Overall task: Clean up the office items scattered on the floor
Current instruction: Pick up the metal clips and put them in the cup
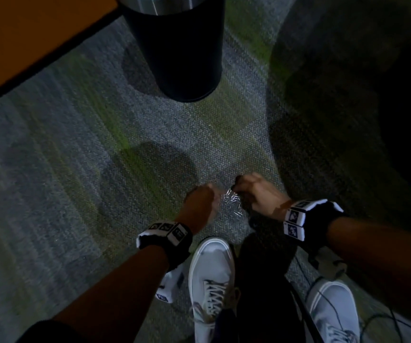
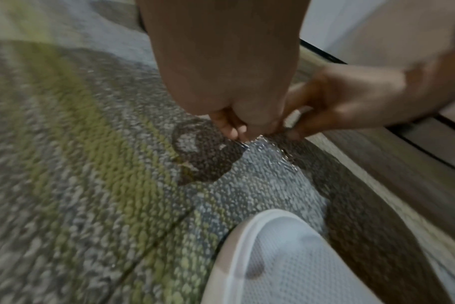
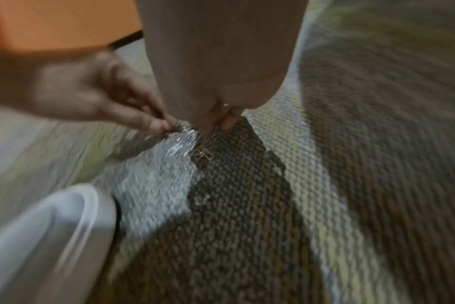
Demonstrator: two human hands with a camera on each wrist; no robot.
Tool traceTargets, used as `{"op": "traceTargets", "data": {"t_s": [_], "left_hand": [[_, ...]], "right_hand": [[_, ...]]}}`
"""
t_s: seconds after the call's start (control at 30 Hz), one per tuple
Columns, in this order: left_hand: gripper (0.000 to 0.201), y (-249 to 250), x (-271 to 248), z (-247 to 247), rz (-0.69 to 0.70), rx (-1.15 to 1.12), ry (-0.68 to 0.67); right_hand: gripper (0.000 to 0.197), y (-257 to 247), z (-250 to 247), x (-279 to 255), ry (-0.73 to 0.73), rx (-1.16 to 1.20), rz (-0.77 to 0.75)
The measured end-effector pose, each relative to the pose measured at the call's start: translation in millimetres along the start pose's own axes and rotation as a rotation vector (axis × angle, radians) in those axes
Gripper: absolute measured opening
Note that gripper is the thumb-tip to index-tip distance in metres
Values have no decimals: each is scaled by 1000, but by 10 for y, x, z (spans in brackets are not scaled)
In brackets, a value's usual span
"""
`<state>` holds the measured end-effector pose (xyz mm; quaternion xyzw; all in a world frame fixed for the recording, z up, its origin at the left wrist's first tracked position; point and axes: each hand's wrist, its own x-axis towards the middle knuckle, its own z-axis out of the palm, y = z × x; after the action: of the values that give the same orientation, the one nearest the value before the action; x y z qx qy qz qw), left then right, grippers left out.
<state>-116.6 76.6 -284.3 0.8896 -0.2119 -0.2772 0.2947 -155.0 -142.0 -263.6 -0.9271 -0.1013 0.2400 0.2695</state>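
Observation:
A small heap of silver paper clips point(image 1: 233, 203) lies on the grey-green carpet just ahead of my shoes. My left hand point(image 1: 200, 201) is at the heap's left side, fingers curled down, and its fingertips point(image 3: 161, 125) pinch a clip. At the heap's right side my right hand point(image 1: 256, 191) has its fingertips point(image 3: 222, 121) pinching clips, and a few linked ones dangle below them. In the left wrist view the paper clips point(image 2: 270, 148) glint under both hands. The pictures are blurred, so how many clips each hand holds is unclear.
A black round bin point(image 1: 174, 58) with a steel rim stands on the carpet ahead. An orange-brown furniture panel point(image 1: 26, 33) fills the far left corner. My white shoes point(image 1: 212, 276) point(image 1: 330, 310) are close behind the heap. A thin cable point(image 1: 323, 280) trails by the right shoe.

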Motion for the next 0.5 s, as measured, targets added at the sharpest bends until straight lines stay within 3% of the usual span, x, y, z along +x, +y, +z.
{"op": "traceTargets", "data": {"t_s": [0.1, 0.17, 0.23, 0.27, 0.33, 0.43, 0.5], "left_hand": [[33, -156, -7, -63, 38, 177, 65], [38, -157, -56, -67, 54, 176, 148], [40, -91, -136, 1, 60, 216, 127], [38, -49, -187, 75, 59, 138, 97], [13, 165, -287, 132, -13, -92, 54], [30, 325, -271, 315, -110, -318, 177], [25, 343, -233, 280, -145, -275, 225]], "right_hand": [[49, 167, -19, -68, 176, 67, 145], [57, 201, 21, -139, 163, 50, 210], [65, 151, 136, -218, 146, 19, 222], [67, 103, 207, -247, 150, 0, 206], [65, -15, 353, -267, 145, -16, 132], [53, -111, 455, -247, 115, 8, 8], [49, -71, 426, -244, 148, 72, 9]]}}
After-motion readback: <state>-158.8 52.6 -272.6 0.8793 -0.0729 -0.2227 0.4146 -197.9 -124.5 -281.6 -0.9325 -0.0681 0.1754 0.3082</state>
